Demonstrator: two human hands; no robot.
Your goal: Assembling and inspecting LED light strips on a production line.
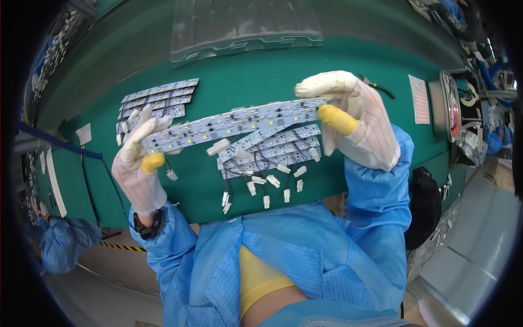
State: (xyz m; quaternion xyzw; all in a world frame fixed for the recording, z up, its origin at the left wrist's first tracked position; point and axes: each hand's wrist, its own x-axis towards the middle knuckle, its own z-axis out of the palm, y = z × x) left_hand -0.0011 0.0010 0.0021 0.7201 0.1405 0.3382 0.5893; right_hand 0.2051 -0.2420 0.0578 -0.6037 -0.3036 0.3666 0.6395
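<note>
A long LED circuit board (234,125) is held up by its two ends, tilted slightly, its right end higher. My left hand (135,169), in a white striped glove with a yellow thumb cover, is closed around the left end. The right end is pinched by my right hand (362,125), gloved the same way. Below the board lies a pile of similar LED boards (289,146) with dark wires and several white plug connectors (266,201) toward me. Another overlapping stack of boards (163,94) sits beyond my left hand, partly hidden by it.
A clear plastic tray (245,54) rests at the back of the green work mat (239,82). Small pliers (378,87), a label sheet (419,99) and a metal bin (440,103) are at the right. A blue cord (60,143) crosses the left; a co-worker's sleeve (68,240) shows there.
</note>
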